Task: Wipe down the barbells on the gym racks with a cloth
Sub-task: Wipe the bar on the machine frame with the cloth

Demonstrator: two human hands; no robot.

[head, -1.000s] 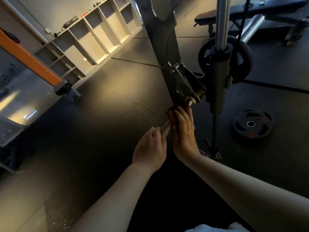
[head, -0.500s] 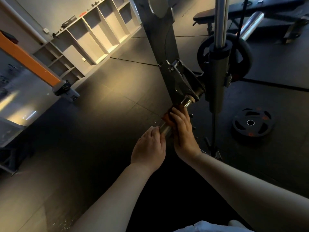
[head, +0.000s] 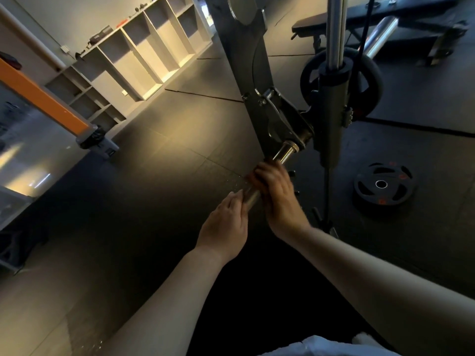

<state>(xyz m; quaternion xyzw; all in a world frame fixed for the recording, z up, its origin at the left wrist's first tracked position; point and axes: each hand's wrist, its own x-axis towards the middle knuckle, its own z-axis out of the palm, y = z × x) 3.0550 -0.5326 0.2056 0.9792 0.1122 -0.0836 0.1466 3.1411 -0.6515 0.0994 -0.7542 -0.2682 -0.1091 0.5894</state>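
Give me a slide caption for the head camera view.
Right hand grips the racked barbell while left hand holds its end, weight plate on floor.

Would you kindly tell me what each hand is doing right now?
Left hand: touching the barbell end; grip cannot be told.
Right hand: closed on the cloth around the barbell.

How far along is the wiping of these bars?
Done: nothing I can confirm, though the barbell shines near the rack. In hand: the right hand wraps the cloth round it, the left hand holding its end. Left: seemingly the other bar behind.
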